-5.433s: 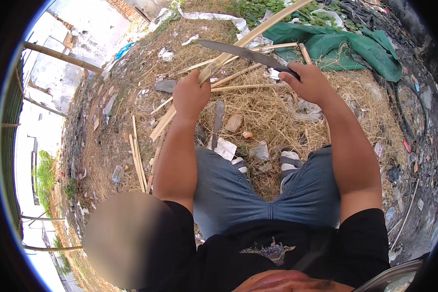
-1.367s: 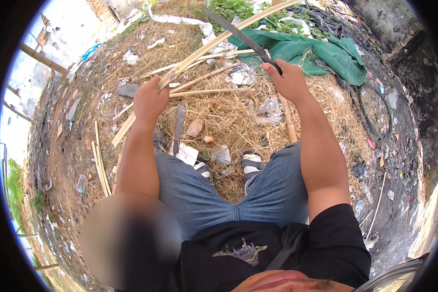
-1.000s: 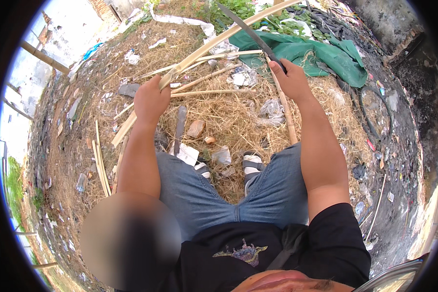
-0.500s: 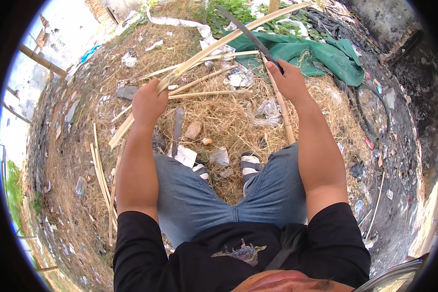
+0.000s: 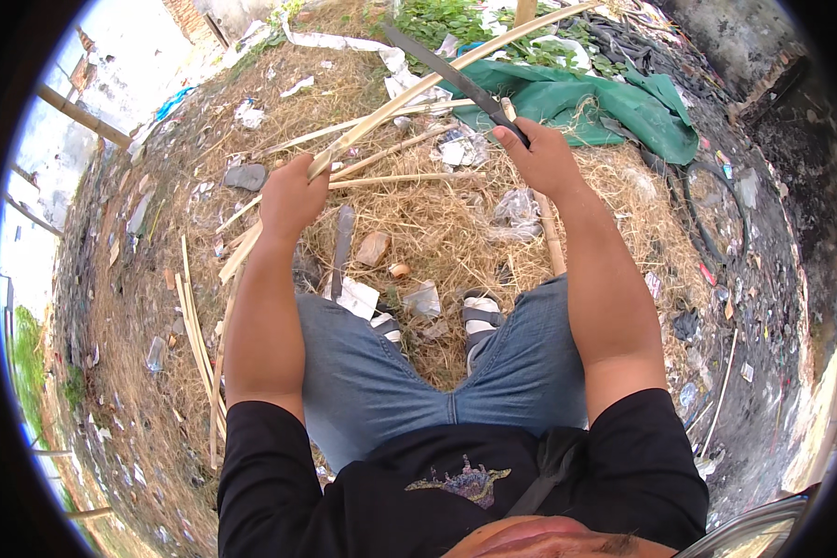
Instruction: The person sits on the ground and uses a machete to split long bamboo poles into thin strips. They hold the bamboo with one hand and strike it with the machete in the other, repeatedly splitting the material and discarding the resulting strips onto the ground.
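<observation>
My left hand (image 5: 293, 197) is closed round a long split bamboo strip (image 5: 381, 113), which slants from beside my left forearm up to the far right. In my right hand (image 5: 537, 158) is the dark handle of a long-bladed machete (image 5: 446, 71). Its blade points up and left and crosses the strip; whether the two touch I cannot tell. A bamboo pole (image 5: 551, 232) stands between my right hand and right knee, partly hidden by the hand. Several loose bamboo strips (image 5: 405, 179) lie on the straw beyond my left hand.
A second flat blade (image 5: 341, 244) lies near my left knee, by a white paper scrap (image 5: 357, 298). More strips (image 5: 193, 325) lie left of my left arm. Beyond my right hand is a green sheet (image 5: 614, 104), with a black hose (image 5: 716, 214) to its right. Litter covers the ground.
The machete and my right hand have moved slightly left and nearer to me, and the blade crosses the strip at a flatter slant. My left hand has shifted slightly, still gripping the strip.
</observation>
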A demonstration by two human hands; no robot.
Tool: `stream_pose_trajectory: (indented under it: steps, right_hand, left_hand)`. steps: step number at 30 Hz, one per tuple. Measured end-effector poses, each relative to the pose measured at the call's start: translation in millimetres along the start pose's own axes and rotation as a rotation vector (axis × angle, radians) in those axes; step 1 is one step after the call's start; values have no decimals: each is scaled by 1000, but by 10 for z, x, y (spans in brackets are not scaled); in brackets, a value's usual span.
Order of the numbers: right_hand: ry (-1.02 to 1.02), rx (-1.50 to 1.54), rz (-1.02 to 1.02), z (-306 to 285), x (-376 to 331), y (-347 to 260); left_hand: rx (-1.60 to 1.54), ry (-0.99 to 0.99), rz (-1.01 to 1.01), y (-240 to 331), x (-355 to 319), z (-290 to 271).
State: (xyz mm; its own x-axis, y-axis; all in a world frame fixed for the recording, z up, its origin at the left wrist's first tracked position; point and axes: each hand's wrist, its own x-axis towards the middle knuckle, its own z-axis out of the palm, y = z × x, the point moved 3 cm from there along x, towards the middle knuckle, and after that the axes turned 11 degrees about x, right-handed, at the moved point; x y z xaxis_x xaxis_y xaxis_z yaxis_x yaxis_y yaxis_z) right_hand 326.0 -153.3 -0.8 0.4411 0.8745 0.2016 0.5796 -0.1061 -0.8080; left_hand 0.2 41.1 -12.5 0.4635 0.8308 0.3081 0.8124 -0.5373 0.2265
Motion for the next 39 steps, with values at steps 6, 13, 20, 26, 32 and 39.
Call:
stream_pose_trajectory:
  steps: [6, 13, 20, 26, 32, 39]
  right_hand:
    - [-119, -109, -172, 166, -58, -98]
    - [134, 87, -31, -86, 60, 297]
    - [-36, -25, -145, 41, 11, 111]
    - [264, 173, 89, -237, 93, 558]
    - [-161, -117, -216, 188, -71, -80]
    - [164, 108, 44, -201, 74, 380]
  left_hand:
    - [-17, -56, 9, 89, -49, -52]
    - [46, -90, -4, 13, -16, 14]
    - [-103, -163, -4, 138, -54, -37]
    - [56, -106, 15, 90, -53, -40]
    - [1, -65, 42, 74, -37, -9]
    - [27, -16, 20, 21, -12, -36]
